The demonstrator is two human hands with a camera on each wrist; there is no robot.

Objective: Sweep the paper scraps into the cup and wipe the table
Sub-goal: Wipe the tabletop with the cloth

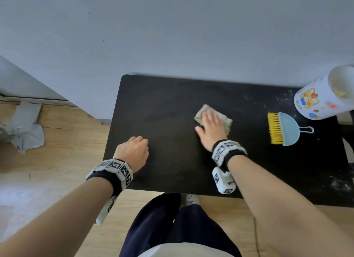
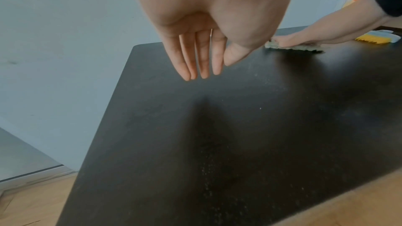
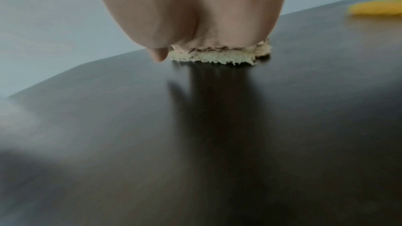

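Head: right hand [image 1: 211,131] flat on cloth [image 1: 227,120], fingers straight, pressing it to black bench [image 1: 162,113], mid-right. Left hand [image 1: 133,151] over bench near front-left, fingers look curled under, holds nothing. Dustpan [image 1: 289,129] with yellow brush [image 1: 274,128] right of cloth; cup [image 1: 323,97] far right, tipped, scraps [image 1: 340,93] inside

Left wrist: left grip loose, fingers [image 2: 195,57] hanging straight, empty, above bench [image 2: 239,135]

Right wrist: palm [image 3: 206,15] on cloth [image 3: 217,57]
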